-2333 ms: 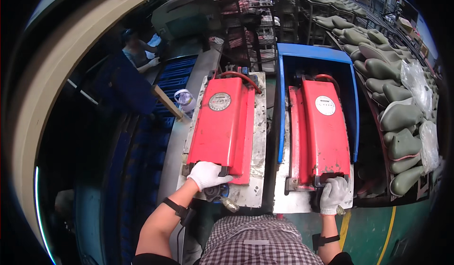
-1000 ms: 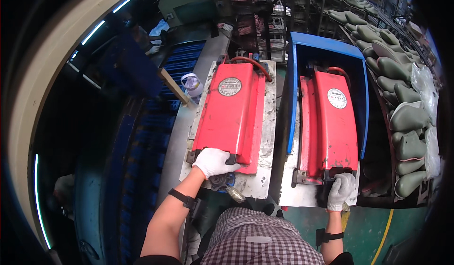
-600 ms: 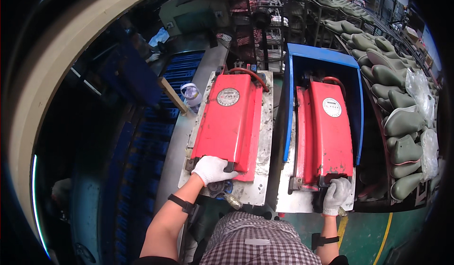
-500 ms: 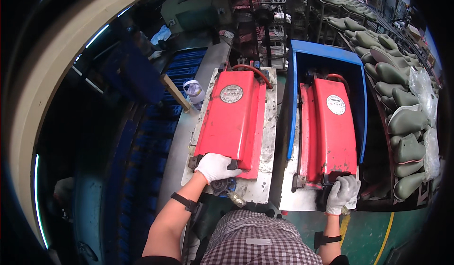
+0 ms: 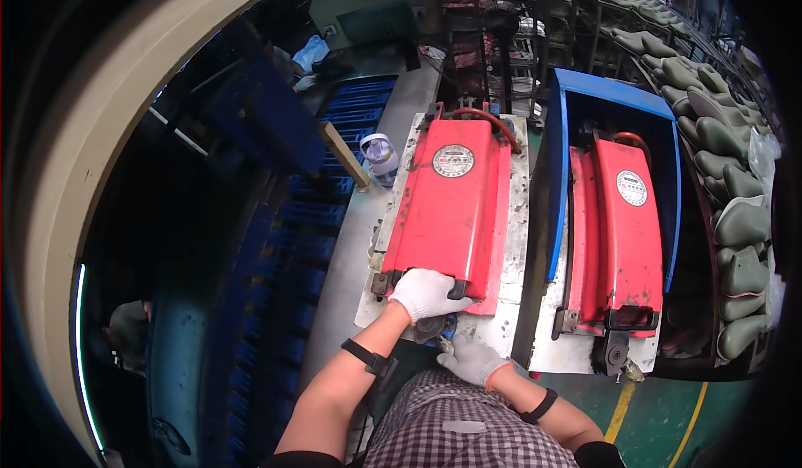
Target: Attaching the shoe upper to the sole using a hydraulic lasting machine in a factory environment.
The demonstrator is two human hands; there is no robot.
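Two red machine covers stand side by side on pale metal plates. My left hand (image 5: 428,294), in a white knit glove, is closed round the black handle (image 5: 457,288) at the front of the left red cover (image 5: 449,209). Just below it, my gloved right hand (image 5: 476,362) has its fingers closed at a small wrapped lever end (image 5: 446,345), which they partly hide. The right red cover (image 5: 628,242) sits inside a blue open-fronted hood (image 5: 614,91). Its black front handle (image 5: 632,318) shows with no hand on it, and a wrapped lever end (image 5: 633,373) juts out below.
Grey-green shoe-shaped pieces (image 5: 742,222) crowd a rack along the right. A clear bottle with a lilac top (image 5: 380,156) stands left of the left machine, near a wooden post (image 5: 343,156). Blue slatted conveyor (image 5: 322,209) runs farther left. Another person's arm shows at lower left.
My right hand has left the right machine's handle and moved left to the lever below the left machine. My left hand stays on its handle. The view has shifted, so the scene sits farther right.
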